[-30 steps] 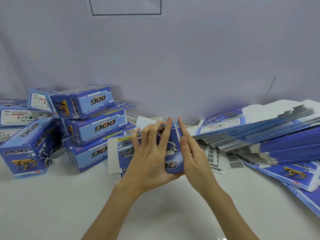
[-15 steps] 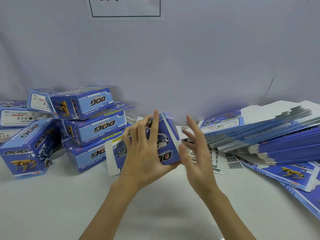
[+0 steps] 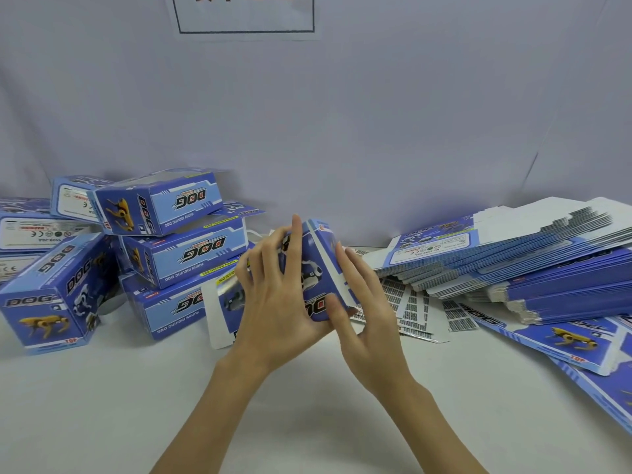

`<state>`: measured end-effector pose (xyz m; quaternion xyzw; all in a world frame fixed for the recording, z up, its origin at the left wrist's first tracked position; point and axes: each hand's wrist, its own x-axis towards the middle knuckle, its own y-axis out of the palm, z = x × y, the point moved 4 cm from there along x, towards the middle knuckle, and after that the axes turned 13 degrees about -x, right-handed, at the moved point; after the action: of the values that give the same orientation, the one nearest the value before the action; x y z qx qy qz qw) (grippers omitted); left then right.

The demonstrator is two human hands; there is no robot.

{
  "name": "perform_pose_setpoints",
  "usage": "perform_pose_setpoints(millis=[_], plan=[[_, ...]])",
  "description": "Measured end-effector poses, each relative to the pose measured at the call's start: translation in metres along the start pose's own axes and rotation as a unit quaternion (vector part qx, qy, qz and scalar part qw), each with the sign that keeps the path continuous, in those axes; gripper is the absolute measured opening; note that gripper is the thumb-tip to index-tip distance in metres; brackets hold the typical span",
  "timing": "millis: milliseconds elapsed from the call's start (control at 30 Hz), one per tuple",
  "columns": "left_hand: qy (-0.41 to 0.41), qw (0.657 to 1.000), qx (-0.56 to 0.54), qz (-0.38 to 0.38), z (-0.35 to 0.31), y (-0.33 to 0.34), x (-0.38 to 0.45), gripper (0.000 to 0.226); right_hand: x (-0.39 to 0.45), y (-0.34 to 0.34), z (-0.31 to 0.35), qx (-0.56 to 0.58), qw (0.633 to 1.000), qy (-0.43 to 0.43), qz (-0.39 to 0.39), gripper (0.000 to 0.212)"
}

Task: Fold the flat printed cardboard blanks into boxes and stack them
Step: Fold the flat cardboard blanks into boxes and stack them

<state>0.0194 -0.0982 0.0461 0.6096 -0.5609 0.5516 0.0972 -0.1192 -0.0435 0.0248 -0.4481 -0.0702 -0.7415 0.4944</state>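
A half-folded blue "DOG" box (image 3: 319, 265) is held above the white table, with its right end tilted up. My left hand (image 3: 277, 302) grips it from the near side, fingers spread over its front face. My right hand (image 3: 369, 323) lies with straight fingers against the box's right end flap, and its thumb touches the lower right corner. A white flap (image 3: 215, 316) sticks out at the box's left end. Several folded boxes (image 3: 171, 248) are piled at the left. A thick stack of flat blanks (image 3: 513, 261) lies at the right.
Loose flat blanks (image 3: 564, 340) lie at the right edge of the table (image 3: 102, 405). Small barcode sheets (image 3: 410, 302) are scattered under the stack. A grey backdrop with a paper sign (image 3: 246, 15) rises behind everything.
The box has turned and its right end has lifted. My right hand came off the box, then returned to lie against the right end flap. My left hand kept its hold.
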Motion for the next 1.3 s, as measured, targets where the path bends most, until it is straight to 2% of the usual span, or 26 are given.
perform_pose_setpoints(millis=[167, 533, 600, 667, 767, 867, 1167, 1233, 1300], plan=[[-0.015, 1.0, -0.003, 0.006, -0.004, -0.005, 0.002, 0.121, 0.001, -0.001, 0.001, 0.127, 0.99, 0.053, 0.02, 0.048], [-0.011, 1.0, 0.017, 0.002, -0.008, -0.01, 0.003, 0.119, 0.004, 0.002, 0.003, 0.167, 0.981, 0.093, 0.033, 0.046], [-0.012, 1.0, 0.017, 0.006, -0.007, -0.009, 0.003, 0.119, 0.002, 0.001, 0.004, 0.15, 0.985, 0.08, 0.036, 0.046], [-0.008, 1.0, 0.007, 0.003, -0.004, -0.01, 0.004, 0.121, 0.0, 0.0, 0.005, 0.077, 0.995, 0.048, 0.047, 0.048], [0.007, 1.0, -0.008, -0.003, -0.002, -0.01, 0.004, 0.117, -0.002, 0.001, 0.004, -0.03, 0.997, 0.004, 0.068, 0.067], [0.013, 1.0, -0.015, -0.013, -0.004, -0.011, 0.004, 0.11, -0.001, 0.002, 0.003, -0.031, 0.999, 0.002, 0.044, 0.069], [0.021, 0.999, -0.015, -0.018, -0.005, -0.011, 0.003, 0.117, -0.003, 0.005, 0.006, -0.023, 0.999, 0.002, 0.023, 0.062], [0.03, 0.999, -0.02, -0.011, -0.006, -0.012, 0.003, 0.113, -0.001, 0.004, 0.008, -0.026, 0.999, 0.008, 0.029, 0.065], [0.071, 0.997, -0.001, 0.007, -0.013, -0.01, 0.003, 0.112, 0.003, 0.0, 0.009, -0.039, 0.999, 0.013, 0.035, 0.074]])
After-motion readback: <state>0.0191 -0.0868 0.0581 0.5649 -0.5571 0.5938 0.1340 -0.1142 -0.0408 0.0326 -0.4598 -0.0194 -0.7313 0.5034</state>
